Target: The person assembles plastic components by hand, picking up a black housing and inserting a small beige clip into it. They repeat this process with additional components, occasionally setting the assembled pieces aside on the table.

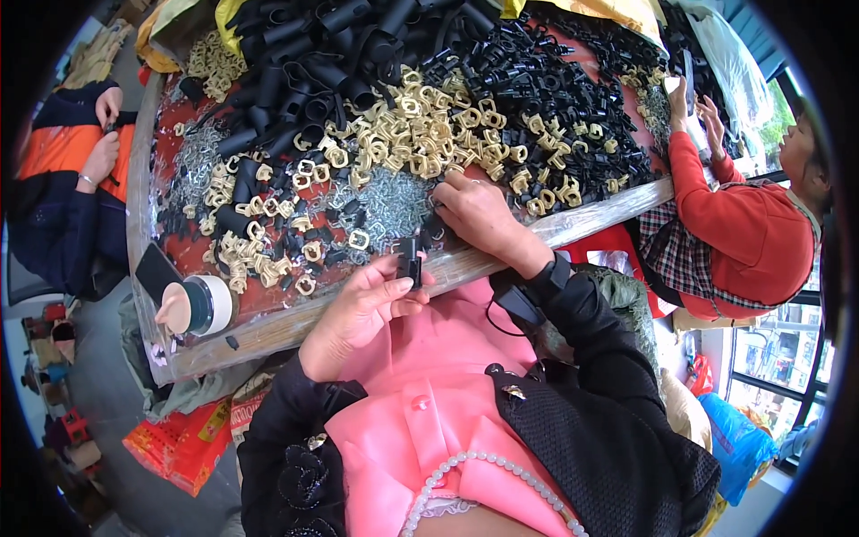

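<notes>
Between the thumb and fingers of my left hand [365,306], a small black plastic part [411,263] is pinched upright just over the table's front edge. My right hand [479,213] is bent down with closed fingers at the right side of a heap of small silvery metal pieces [386,211]. Whatever those fingers grip is hidden. Behind the metal heap lies a big pile of beige ring-shaped plastic pieces [407,134]. One beige ring [359,240] lies apart, near my left hand.
Black tubes [268,80] and small black parts [528,76] cover the far table. A wooden rim [268,333] edges it. At the left corner stand a round tub [211,304] and a dark flat phone-like object [157,272]. A person in red [747,237] works right; another's hands [103,157] are left.
</notes>
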Action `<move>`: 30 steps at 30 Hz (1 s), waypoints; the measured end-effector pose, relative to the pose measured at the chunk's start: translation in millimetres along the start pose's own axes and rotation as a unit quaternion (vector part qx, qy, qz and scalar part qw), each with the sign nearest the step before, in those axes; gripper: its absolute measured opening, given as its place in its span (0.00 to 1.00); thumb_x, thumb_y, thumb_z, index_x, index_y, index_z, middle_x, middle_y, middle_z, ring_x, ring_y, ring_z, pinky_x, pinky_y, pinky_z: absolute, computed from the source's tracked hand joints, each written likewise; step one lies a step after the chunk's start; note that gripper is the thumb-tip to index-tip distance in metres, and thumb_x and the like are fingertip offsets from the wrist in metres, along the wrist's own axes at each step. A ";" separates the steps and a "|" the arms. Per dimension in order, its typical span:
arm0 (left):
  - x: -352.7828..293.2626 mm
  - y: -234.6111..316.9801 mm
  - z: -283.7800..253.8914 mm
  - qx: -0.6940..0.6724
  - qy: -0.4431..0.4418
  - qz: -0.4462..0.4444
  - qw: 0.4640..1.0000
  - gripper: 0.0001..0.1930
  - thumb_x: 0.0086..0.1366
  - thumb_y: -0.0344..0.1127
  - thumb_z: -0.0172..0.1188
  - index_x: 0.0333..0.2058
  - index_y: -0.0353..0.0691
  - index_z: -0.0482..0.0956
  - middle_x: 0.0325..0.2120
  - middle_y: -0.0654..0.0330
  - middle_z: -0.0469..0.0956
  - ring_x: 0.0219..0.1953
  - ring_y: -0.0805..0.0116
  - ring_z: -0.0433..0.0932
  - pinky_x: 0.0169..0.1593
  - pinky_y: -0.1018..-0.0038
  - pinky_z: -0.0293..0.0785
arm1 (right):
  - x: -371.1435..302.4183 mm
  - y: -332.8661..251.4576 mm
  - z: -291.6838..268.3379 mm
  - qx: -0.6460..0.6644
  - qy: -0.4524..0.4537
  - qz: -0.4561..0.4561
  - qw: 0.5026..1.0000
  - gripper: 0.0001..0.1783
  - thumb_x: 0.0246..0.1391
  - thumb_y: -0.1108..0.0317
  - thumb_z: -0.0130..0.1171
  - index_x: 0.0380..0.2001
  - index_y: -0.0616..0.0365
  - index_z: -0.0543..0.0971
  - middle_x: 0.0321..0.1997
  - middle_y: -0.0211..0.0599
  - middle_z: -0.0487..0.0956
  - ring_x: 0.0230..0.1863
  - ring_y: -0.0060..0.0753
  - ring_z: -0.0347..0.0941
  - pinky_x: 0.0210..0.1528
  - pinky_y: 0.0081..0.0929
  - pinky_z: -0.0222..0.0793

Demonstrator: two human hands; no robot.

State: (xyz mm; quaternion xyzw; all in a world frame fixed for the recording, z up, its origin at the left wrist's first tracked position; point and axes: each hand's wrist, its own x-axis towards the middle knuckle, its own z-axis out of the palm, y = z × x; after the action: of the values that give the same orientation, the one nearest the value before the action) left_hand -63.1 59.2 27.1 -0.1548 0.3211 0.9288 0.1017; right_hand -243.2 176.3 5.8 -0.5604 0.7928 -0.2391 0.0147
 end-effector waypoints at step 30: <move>26.4 -5.8 5.7 0.245 0.218 0.240 0.914 0.05 0.53 0.28 0.56 0.29 0.36 0.70 0.19 0.64 0.71 0.18 0.82 0.66 0.21 0.88 0.61 | -10.5 -42.0 10.9 0.725 -0.081 0.140 0.669 0.07 0.52 0.68 0.47 0.34 0.58 0.64 0.20 0.25 0.68 0.18 0.12 0.59 0.20 0.11 0.55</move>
State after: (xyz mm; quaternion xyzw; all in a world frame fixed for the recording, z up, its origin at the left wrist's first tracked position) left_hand -87.3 69.7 18.8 -0.2416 0.5803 0.7607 -0.1620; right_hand -199.0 170.9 10.1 -0.2727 0.4344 -0.6876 0.5139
